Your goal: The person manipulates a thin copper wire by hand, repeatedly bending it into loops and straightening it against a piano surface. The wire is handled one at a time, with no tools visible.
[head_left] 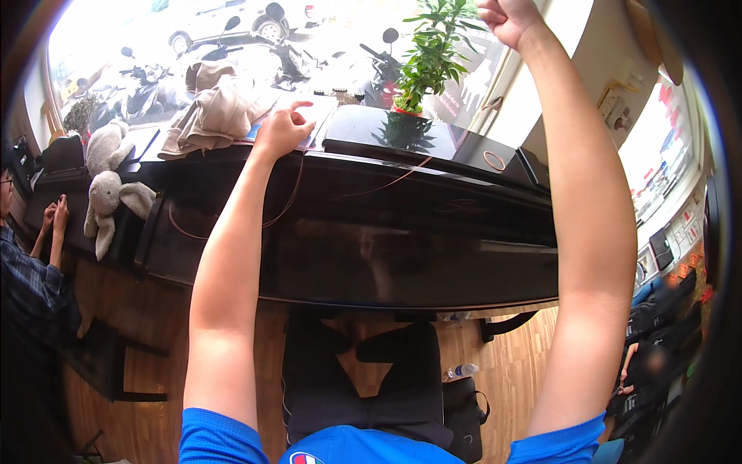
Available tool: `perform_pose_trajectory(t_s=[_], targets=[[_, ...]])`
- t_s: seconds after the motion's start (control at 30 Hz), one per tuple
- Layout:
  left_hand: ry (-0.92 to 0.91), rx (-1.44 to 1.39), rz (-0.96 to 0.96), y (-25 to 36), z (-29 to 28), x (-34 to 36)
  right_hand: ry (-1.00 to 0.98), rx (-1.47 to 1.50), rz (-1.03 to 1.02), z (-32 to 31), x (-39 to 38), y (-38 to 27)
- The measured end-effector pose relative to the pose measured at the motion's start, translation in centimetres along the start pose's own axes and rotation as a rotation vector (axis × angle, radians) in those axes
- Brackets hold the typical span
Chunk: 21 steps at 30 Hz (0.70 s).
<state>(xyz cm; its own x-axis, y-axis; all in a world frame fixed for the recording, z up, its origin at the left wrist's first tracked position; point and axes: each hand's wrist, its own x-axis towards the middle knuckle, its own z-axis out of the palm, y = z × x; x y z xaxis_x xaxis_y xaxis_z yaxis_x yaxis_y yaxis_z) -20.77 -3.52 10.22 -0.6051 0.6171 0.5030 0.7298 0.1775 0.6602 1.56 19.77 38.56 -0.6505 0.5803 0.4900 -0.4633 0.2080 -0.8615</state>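
Note:
My left hand is over papers atop a black piano, index finger extended, other fingers curled; whether they grip the thin copper-coloured cord below them is unclear. That cord loops across the piano's front. My right hand is raised high at the window's right, fingers curled, their contents hidden. A small ring lies on the glossy top, right of a leafy plant. Crumpled beige cloth lies left of my left hand, beside a grey plush rabbit.
A person sits at the far left by a dark chair. Another person is at the lower right. A bottle and black bag are on the wooden floor beside my legs. Scooters and a car show outside the window.

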Motion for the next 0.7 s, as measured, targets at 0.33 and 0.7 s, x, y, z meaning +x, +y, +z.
perform_pose_trajectory(t_s=[0.33, 0.7], targets=[[-0.03, -0.074, -0.02, 0.7, 0.2, 0.0, -0.156, -0.154, -0.09, -4.5, -5.5, -7.9], [0.133, -0.112, -0.056, 0.5, 0.4, 0.4, -0.092, -0.227, -0.058, -8.5, -17.0, -9.9]])
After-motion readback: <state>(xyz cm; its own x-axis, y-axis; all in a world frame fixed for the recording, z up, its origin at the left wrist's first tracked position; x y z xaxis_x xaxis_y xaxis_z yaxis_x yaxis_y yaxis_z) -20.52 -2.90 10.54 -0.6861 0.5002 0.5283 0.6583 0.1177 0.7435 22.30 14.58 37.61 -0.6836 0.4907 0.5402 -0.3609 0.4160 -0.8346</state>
